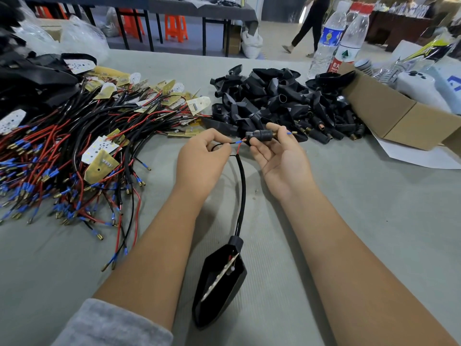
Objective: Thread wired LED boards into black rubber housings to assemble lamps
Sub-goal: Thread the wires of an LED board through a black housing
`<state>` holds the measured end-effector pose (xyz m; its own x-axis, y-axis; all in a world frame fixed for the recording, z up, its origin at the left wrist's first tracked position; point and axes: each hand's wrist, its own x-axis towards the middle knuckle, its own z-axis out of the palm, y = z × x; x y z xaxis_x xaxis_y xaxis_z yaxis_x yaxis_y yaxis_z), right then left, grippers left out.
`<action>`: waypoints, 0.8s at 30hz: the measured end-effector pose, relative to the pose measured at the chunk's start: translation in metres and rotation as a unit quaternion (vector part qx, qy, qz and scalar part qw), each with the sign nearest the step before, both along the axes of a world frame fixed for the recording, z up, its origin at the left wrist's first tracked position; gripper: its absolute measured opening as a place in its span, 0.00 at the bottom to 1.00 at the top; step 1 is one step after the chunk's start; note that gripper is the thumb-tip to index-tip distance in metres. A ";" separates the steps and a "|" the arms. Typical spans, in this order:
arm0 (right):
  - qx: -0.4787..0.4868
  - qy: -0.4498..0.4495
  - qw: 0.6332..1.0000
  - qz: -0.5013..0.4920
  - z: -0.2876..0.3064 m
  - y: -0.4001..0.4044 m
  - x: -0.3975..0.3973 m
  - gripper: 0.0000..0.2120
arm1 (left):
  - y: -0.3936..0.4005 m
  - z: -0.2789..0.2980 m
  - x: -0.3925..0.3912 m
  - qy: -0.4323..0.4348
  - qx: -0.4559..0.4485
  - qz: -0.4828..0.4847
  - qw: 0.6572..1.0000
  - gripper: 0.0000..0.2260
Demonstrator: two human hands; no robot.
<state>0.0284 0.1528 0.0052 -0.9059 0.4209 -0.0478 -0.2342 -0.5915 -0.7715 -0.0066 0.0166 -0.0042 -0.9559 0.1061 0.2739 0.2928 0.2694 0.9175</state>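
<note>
Pinching wires [230,144], left hand [203,159] meets right hand's [279,156] connector [259,135].

Place: a hand-assembly workshop, small factory floor.
Bench: long table [324,221] under grey felt, parts laid straight on it.
Left stock: a big heap of wired LED boards [74,151], red and black leads everywhere.
Middle stock: a pile of black rubber housings [279,101], dozens of them.
Right side: an open cardboard box [399,116], two water bottles [336,38] beside it.
Behind: more work tables [174,8], orange plastic stools [175,27] tucked under.
Floor: someone [309,23] walking the aisle, bags [252,43] against a table leg.
</note>
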 end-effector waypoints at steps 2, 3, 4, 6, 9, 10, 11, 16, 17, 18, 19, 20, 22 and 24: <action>-0.003 0.000 1.000 -0.002 0.000 0.000 0.000 0.13 | -0.001 0.000 -0.001 -0.002 0.001 0.012 1.000 0.06; 0.004 0.000 1.000 0.000 0.000 0.000 0.000 0.13 | -0.001 -0.001 -0.002 -0.002 0.000 0.015 1.000 0.06; 0.016 0.001 1.000 0.005 0.000 0.000 0.000 0.13 | -0.002 -0.001 -0.003 -0.001 -0.002 0.013 1.000 0.07; 0.043 0.003 0.999 0.020 0.000 -0.002 0.000 0.13 | -0.002 -0.002 -0.003 0.003 -0.002 -0.001 1.000 0.06; 0.071 0.005 0.997 0.030 0.001 -0.005 0.000 0.13 | 0.000 -0.003 -0.003 0.009 0.008 -0.013 1.000 0.05; 0.073 0.005 0.997 0.027 0.001 -0.005 0.000 0.13 | 0.000 -0.003 -0.003 0.007 0.012 -0.014 1.000 0.05; 0.070 0.005 0.997 0.021 0.001 -0.005 0.000 0.13 | 0.000 -0.003 -0.004 0.004 0.016 -0.013 1.000 0.06; 0.023 0.001 1.000 -0.005 0.000 -0.001 0.001 0.13 | -0.002 -0.003 -0.006 -0.009 0.025 -0.015 1.000 0.07; 0.024 0.000 1.000 -0.004 0.001 -0.001 0.001 0.13 | -0.001 -0.003 -0.006 -0.007 0.023 -0.017 1.000 0.07; 0.027 -0.001 1.000 -0.002 0.001 -0.001 0.000 0.13 | -0.001 -0.004 -0.005 -0.005 0.020 -0.020 1.000 0.08; 0.031 -0.002 1.000 0.000 0.001 -0.001 0.000 0.13 | -0.001 -0.004 -0.005 -0.003 0.018 -0.021 1.000 0.08; 0.033 -0.002 0.999 0.001 0.001 -0.001 0.000 0.12 | -0.001 -0.004 -0.006 -0.001 0.016 -0.022 1.000 0.08; 0.032 -0.002 0.999 0.001 0.001 -0.001 0.000 0.12 | -0.002 -0.004 -0.006 0.004 0.013 -0.026 1.000 0.08; 0.030 -0.001 1.000 -0.002 0.001 -0.001 0.000 0.13 | -0.002 -0.004 -0.006 0.006 0.008 -0.026 1.000 0.08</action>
